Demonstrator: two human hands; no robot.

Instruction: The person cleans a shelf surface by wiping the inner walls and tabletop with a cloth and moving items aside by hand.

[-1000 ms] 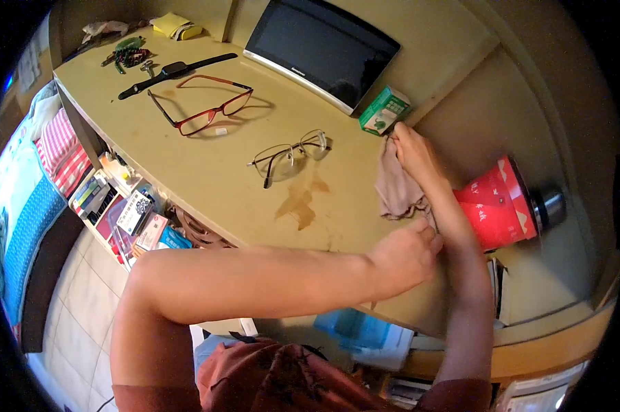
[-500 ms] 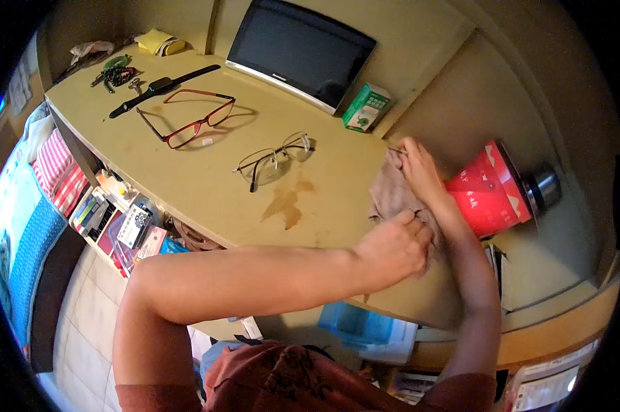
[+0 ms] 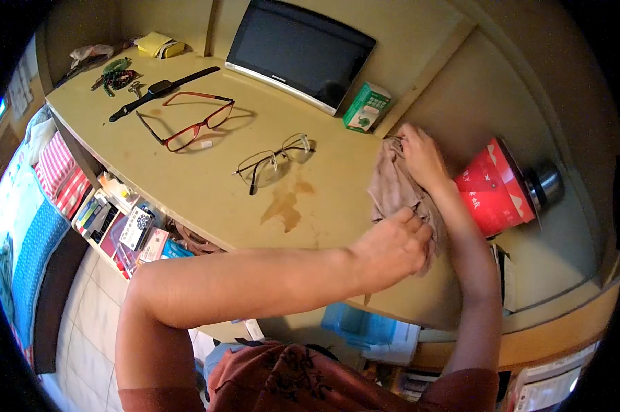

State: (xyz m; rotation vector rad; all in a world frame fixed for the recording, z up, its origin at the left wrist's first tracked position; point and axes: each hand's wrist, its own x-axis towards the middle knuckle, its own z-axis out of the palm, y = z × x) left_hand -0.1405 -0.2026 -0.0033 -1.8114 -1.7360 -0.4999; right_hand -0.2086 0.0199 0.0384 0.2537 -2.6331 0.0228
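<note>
Left hand (image 3: 394,248) curls; right hand (image 3: 423,158) pinches farther forward.

Warm, fairly dim light here; dark shadows trail the red-and-black plastic-framed glasses (image 3: 197,130) across the dull yellow-green tabletop (image 3: 145,161). Edges bow strongly, fisheye-fashion, into black corners, with slight grain.

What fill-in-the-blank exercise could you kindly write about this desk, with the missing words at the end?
The left hand and the right hand both hold the same brownish ____.
Of the two, the one nearer the green-and-white box is the ____ hand.
The red-framed glasses lie between the thin-framed glasses and the black ____.
The bucket-shaped container beside the right forearm is mainly ____ in colour.

Missing words: cloth; right; watch; red.
</note>
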